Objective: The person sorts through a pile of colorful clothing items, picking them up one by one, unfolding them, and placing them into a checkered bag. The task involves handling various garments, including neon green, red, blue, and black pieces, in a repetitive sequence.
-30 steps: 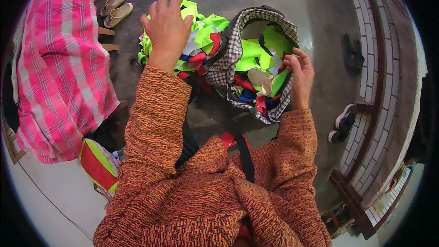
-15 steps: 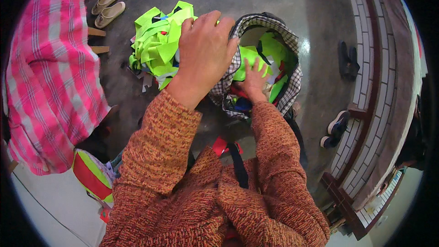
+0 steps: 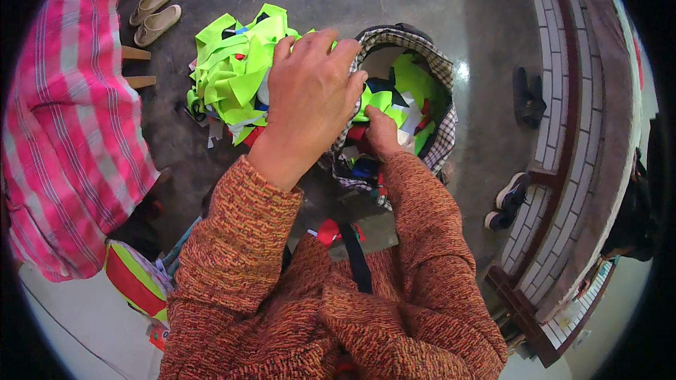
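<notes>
A checked fabric bag with a dark rim stands open on the floor in front of me, with lime-green, white, red and dark cloth scraps inside. My left hand is closed at its left rim, thumb beside the checked edge; its fingertips are partly hidden. Inside the bag, my right hand is closed on a lime-green cloth scrap, its fingers mostly covered by the cloth. Left of the bag and partly behind my left hand lies a heap of lime-green scraps with bits of white, red and blue.
Pale slip-on shoes and a pink checked cloth over wooden-legged furniture are on the left. Dark shoes and sneakers stand by a white-tiled brick ledge on the right. A red-and-green bundle sits at lower left.
My right hand's fingers were spread over the lime-green cloth; now they have closed on it and the cloth is bunched. My left hand stays at the rim. The view has shifted slightly.
</notes>
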Tool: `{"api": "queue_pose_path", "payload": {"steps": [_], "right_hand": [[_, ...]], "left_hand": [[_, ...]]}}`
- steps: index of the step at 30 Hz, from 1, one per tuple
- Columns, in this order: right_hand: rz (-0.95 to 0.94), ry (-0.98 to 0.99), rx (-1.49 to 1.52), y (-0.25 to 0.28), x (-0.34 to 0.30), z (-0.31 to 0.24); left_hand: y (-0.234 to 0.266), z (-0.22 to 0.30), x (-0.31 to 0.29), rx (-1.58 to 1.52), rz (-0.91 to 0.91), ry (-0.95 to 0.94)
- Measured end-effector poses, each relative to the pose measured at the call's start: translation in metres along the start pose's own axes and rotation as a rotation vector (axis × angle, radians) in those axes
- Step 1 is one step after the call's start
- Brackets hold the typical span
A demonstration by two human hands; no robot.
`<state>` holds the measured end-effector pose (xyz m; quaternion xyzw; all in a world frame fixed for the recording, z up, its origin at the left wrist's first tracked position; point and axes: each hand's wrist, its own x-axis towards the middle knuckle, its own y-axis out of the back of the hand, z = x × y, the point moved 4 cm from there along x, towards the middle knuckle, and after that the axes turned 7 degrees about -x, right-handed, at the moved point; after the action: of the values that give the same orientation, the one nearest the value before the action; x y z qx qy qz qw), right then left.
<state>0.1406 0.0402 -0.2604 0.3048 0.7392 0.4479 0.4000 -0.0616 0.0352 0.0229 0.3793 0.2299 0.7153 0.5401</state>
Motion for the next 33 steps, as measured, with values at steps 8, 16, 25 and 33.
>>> {"api": "queue_pose_path", "payload": {"steps": [8, 16, 25, 33], "right_hand": [[0.200, -0.253, 0.376, 0.094, -0.048, 0.039], [0.467, -0.264, 1.392, 0.181, -0.113, 0.002], [0.395, -0.066, 1.943, 0.177, -0.113, -0.015], [0.421, -0.132, 1.277, 0.194, -0.123, -0.033]], "left_hand": [[0.004, 0.005, -0.003, -0.095, 0.004, 0.004], [0.000, 0.009, -0.011, -0.175, -0.058, 0.049], [-0.038, 0.024, -0.027, -0.514, -0.553, 0.223], [-0.049, 0.047, -0.019, -1.131, -0.598, 0.508]]}}
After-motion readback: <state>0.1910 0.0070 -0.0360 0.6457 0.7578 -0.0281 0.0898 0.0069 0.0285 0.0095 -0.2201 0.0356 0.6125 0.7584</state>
